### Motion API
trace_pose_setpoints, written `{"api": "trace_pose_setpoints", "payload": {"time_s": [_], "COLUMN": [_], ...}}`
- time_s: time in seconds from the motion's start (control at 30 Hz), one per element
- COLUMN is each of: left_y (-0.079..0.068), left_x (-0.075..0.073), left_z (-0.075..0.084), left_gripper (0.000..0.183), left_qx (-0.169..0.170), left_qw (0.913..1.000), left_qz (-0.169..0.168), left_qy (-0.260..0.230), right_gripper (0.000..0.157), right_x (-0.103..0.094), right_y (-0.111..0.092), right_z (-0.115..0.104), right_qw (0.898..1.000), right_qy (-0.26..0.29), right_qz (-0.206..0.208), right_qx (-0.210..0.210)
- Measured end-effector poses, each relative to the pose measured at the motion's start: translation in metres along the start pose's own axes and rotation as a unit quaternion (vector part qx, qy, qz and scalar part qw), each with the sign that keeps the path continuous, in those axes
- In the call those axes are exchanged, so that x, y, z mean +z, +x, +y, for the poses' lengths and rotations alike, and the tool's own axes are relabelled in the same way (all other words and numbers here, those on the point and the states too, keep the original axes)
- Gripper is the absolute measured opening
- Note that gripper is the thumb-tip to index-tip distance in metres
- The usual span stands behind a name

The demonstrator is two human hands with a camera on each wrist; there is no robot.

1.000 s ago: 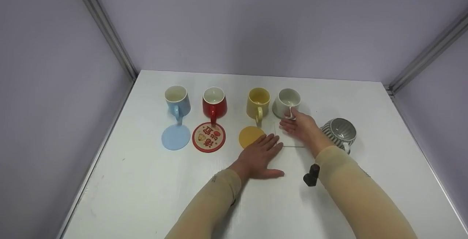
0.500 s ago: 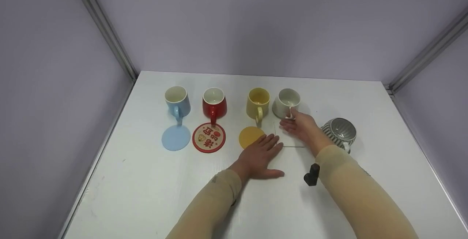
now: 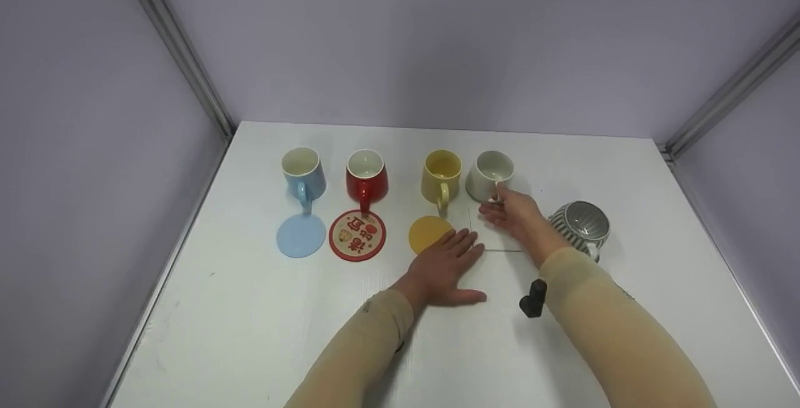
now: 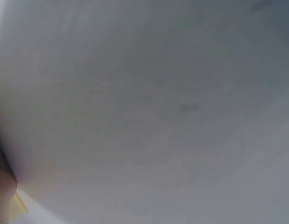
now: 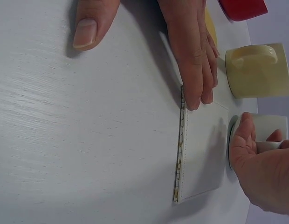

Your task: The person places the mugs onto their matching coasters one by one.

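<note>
My left hand (image 3: pixel 444 270) lies flat on the white table, fingers straight. In the right wrist view its fingers (image 5: pixel 193 84) press on one corner of a white square coaster (image 5: pixel 205 144) with a stitched border. My right hand (image 3: pixel 517 219) pinches the handle of a white mug (image 3: pixel 483 180), which stands upright behind the coaster. A yellow mug (image 3: pixel 437 180) is just left of the white one, its handle toward me. Beside the left fingertips is a round yellow coaster (image 3: pixel 428 233), partly covered by the hand. Only a sliver of skin shows in the left wrist view.
A blue mug (image 3: pixel 306 180) and a red mug (image 3: pixel 367 183) stand farther left, with a round blue coaster (image 3: pixel 301 235) and a red patterned coaster (image 3: pixel 357 235) before them. Right of my right wrist, a grey striped mug (image 3: pixel 578 227) stands close by. Walls enclose the table's back and sides.
</note>
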State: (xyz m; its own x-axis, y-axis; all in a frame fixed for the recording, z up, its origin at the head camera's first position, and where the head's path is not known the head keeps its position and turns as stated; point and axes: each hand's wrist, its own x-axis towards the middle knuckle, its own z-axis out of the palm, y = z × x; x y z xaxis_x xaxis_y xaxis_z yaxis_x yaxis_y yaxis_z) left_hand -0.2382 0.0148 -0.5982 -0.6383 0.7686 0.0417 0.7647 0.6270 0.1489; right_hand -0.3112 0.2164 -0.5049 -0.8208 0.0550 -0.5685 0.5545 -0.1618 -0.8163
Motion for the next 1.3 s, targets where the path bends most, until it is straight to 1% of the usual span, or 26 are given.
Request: {"api": "trace_pose_setpoints", "payload": {"time_s": [0.2,0.4,0.53,1.1,1.3], "left_y": [-0.0002,-0.0006,-0.0013,0.0007,-0.0006], "left_x": [0.0010,-0.0003,-0.0003,-0.0023,-0.0012], "left_z": [-0.0004,-0.0004,0.0000,0.0002,0.0005], "left_gripper": [0.104,0.103,0.103,0.107,0.106], "left_qx": [0.000,0.000,-0.001,-0.006,-0.003], "left_qw": [1.0000,1.0000,0.9999,0.9999,1.0000], "left_qz": [-0.002,-0.003,-0.004,-0.009,0.000], "left_qy": [-0.001,0.006,0.011,0.007,0.009], "right_gripper": [0.037,0.038,0.037,0.041,0.043], "right_x": [0.0013,0.0029,0.0044,0.0044,0.0036], "right_y": [-0.0004,-0.0002,0.0010,0.0000,-0.0011], "right_z": [-0.0003,-0.0007,0.0006,-0.0020,0.0000], "right_qw": [1.000,1.000,1.000,0.999,0.999], "right_qy": [0.007,-0.004,0.001,-0.006,-0.017], "right_qz": [0.009,0.020,0.027,0.035,0.033], "right_qx": [0.001,-0.011,-0.014,-0.016,-0.022]}}
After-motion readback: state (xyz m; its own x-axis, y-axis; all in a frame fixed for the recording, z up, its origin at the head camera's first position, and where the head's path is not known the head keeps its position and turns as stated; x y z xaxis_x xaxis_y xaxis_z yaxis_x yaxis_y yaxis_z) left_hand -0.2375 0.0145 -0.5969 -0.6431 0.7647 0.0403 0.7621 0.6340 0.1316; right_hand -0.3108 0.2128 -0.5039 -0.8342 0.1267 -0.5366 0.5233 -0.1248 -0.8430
